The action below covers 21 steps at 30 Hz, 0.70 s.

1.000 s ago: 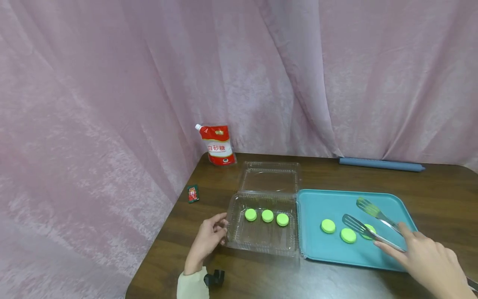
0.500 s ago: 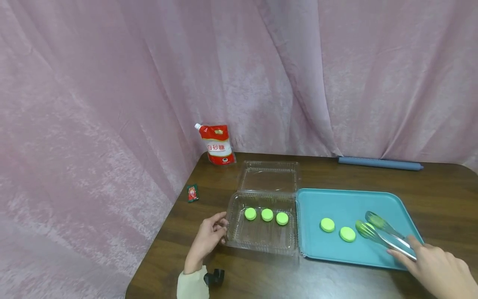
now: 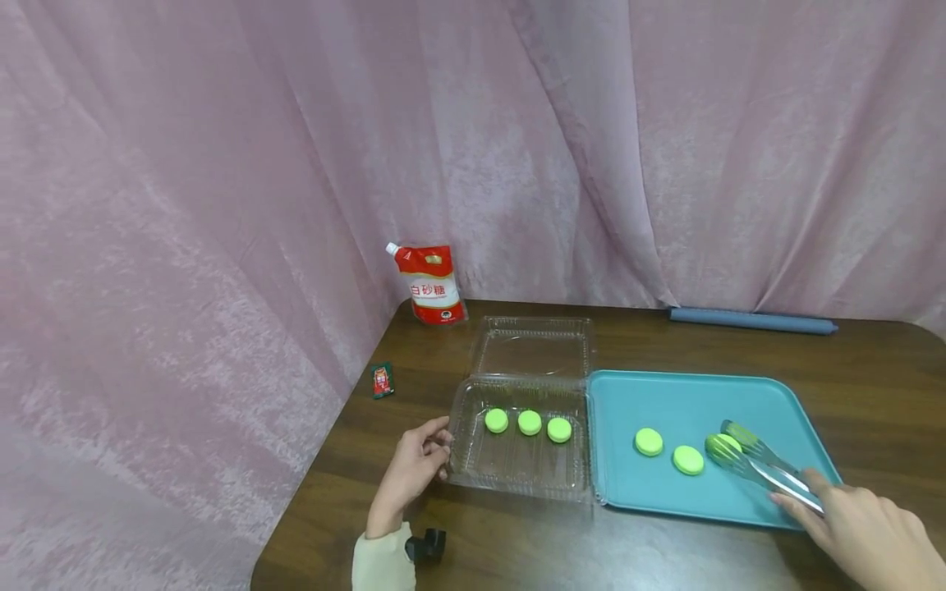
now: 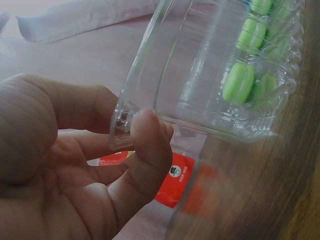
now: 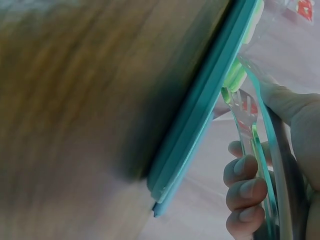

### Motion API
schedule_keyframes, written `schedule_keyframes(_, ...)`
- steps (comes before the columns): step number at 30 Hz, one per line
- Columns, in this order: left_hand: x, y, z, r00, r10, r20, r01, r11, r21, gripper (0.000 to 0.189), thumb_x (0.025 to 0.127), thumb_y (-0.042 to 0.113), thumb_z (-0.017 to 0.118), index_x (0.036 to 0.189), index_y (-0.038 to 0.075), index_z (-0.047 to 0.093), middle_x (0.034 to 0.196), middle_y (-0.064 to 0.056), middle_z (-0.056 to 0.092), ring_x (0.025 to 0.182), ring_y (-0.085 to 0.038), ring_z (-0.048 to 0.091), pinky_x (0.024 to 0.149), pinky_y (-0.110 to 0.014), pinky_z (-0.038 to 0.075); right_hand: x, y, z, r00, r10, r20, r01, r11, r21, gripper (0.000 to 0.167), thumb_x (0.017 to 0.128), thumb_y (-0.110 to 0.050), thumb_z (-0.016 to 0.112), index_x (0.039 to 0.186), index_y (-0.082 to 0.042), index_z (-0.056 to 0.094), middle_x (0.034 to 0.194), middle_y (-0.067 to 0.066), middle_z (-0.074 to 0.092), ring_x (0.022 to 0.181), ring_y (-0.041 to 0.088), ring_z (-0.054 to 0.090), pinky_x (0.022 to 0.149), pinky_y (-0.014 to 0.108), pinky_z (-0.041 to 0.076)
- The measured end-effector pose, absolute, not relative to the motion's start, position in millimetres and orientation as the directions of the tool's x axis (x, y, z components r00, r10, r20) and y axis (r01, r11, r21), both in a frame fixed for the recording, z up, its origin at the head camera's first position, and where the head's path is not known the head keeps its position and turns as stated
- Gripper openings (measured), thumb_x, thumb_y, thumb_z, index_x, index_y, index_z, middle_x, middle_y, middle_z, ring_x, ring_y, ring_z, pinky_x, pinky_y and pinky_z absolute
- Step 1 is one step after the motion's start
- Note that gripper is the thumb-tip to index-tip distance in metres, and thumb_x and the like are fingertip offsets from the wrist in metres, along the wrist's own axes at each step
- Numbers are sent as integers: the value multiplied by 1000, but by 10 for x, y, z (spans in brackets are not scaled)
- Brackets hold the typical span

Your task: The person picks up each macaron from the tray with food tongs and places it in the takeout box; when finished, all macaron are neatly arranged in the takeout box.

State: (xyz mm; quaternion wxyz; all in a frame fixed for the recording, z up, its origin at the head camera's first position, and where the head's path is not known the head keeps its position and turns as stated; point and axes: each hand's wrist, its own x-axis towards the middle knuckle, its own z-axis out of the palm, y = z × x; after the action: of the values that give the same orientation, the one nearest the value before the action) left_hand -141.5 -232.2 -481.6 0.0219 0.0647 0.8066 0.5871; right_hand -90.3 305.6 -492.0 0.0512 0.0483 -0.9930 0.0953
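With thumb and fingers, my left hand (image 3: 410, 472) pinches the left rim of a clear plastic clamshell box (image 4: 145, 75). Three light green macarons (image 3: 529, 423) lie in a row in the box. My right hand (image 3: 872, 525) grips metal serving tongs (image 3: 787, 484) with slotted ends, over a turquoise tray (image 3: 665, 398). The tong ends sit on either side of the rightmost macaron (image 3: 730, 442), which they partly cover; whether they squeeze it I cannot tell. Two more, a left macaron (image 3: 649, 442) and a middle macaron (image 3: 688, 460), lie beside it on the tray.
The box's lid (image 3: 534, 349) lies folded back behind it, its base against the tray's left edge. A red and white sugar pouch (image 3: 432, 287) stands at the back left, near a small red and green packet (image 3: 382, 381). A blue-grey roll (image 3: 754, 321) lies along the curtain.
The tongs have moved right from beside the middle macaron, and their ends now stand around the rightmost macaron, slightly closer together. My left hand and the box have stayed in place.
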Motion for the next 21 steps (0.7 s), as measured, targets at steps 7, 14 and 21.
schedule_keyframes(7,-1423,-2318,-4831,-991,127,52,89,305,948,50,89,-15,54,137,-19,46,105,-26,62,62,-18,53,52,-29,53,-964,2991,-4838,-984,-115,139,-141,971,-195,58,97,-52,60,111,4,61,59,0,46,52,22,45,39,45,39)
schedule_keyframes(14,-1402,-2321,-4835,-990,134,47,84,288,954,51,88,-15,53,138,-20,45,105,-25,60,62,-16,53,53,-27,52,-1063,2838,-4724,-976,-142,165,-172,967,-188,55,98,-47,61,112,5,62,60,-1,48,52,22,46,40,40,37)
schedule_keyframes(21,-1423,-2322,-4836,-991,130,40,75,281,957,50,89,-14,52,138,-20,45,105,-25,59,65,-17,52,53,-28,53,-1136,2720,-4672,-943,-193,270,-245,953,-176,52,96,-46,65,112,2,61,61,-2,48,51,20,48,37,39,34)
